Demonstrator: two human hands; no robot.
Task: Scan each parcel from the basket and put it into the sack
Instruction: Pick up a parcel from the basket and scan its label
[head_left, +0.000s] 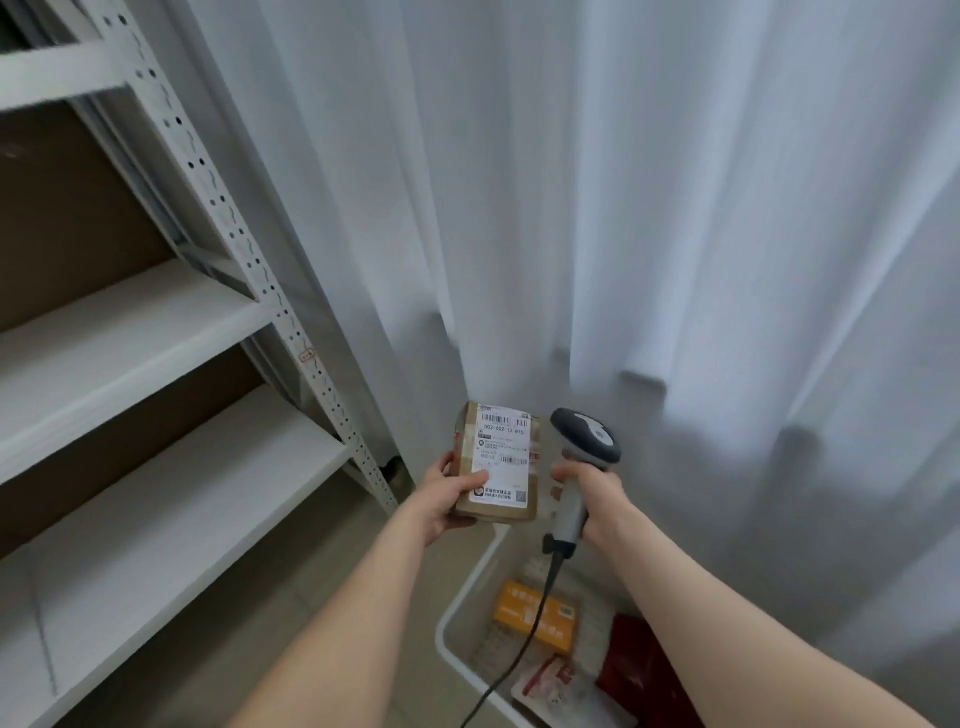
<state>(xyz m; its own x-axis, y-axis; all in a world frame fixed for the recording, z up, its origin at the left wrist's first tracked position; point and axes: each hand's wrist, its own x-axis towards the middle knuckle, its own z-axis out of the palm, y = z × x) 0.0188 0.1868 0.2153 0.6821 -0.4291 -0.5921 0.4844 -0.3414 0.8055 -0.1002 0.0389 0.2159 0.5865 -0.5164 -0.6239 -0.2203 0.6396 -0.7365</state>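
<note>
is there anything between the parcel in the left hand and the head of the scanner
Nothing: in the head view a narrow bare gap separates the parcel from the scanner, with only the white curtain behind it.

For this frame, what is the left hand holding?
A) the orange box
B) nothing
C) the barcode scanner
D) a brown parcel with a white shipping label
D: the left hand grips the brown parcel, label facing the camera, while the right hand holds the scanner.
</note>
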